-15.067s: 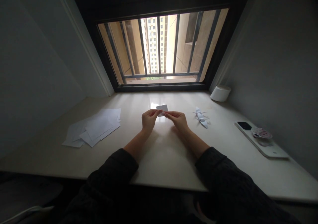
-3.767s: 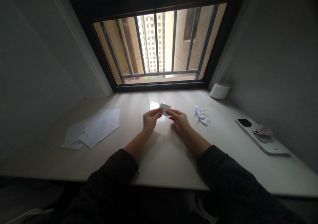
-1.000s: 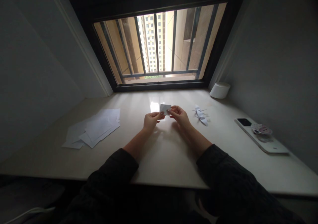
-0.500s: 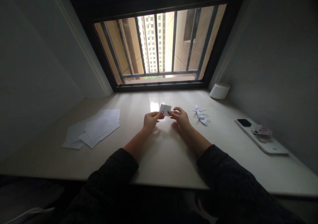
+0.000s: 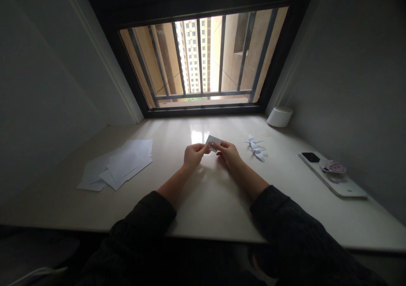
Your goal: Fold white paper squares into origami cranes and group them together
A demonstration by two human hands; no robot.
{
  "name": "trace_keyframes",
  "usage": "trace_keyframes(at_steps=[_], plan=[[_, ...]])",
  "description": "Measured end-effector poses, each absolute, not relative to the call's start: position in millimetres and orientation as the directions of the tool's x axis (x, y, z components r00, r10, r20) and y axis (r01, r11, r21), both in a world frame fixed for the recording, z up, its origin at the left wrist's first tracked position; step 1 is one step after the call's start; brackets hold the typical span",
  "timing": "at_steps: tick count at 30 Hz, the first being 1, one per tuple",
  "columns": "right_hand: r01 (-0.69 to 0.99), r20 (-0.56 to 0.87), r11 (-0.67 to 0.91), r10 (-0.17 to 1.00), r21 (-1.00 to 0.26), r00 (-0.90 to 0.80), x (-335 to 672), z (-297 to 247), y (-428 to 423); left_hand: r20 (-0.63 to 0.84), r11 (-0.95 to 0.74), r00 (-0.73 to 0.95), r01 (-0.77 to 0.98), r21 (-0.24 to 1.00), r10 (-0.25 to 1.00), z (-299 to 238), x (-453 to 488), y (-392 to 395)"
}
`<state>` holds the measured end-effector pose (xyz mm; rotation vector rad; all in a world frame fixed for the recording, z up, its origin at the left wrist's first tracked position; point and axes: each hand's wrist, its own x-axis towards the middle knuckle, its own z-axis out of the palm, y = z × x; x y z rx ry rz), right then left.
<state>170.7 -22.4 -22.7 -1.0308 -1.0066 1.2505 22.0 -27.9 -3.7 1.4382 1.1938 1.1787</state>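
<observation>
A small folded square of white paper (image 5: 214, 139) is held up just above the white tabletop, in front of the window. My left hand (image 5: 193, 156) pinches its lower left edge between thumb and fingers. From the other side, my right hand (image 5: 229, 153) grips it, the thumb laid across the face of the paper. Both thumbs nearly meet near its lower part, and some fingers behind are hidden. To the right of my right hand lie several folded paper cranes (image 5: 255, 147) in a short row.
Loose white paper sheets (image 5: 122, 163) lie in an overlapping pile at the left. A phone (image 5: 333, 176) with a decorated grip rests at the right. A white cylindrical object (image 5: 280, 116) stands by the right wall, near the barred window (image 5: 203, 58).
The paper square has tilted and shifted slightly to the right. My right thumb has moved left across its face, and the raised right fingers have come down closer around the paper.
</observation>
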Motion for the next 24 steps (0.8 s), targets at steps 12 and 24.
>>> trace_keyframes(at_steps=[12,24], plan=[[-0.195,0.009,0.016,0.999,-0.981,0.036,180.0,-18.8,-17.8,0.079,-0.112,0.23,0.135,0.984,0.97,-4.2,12.3,-16.2],[0.098,0.353,0.341,0.924,-0.935,0.147,176.0,-21.8,-19.9,0.516,-0.462,0.16,0.708,0.534,0.842,3.5,4.7,-26.3]])
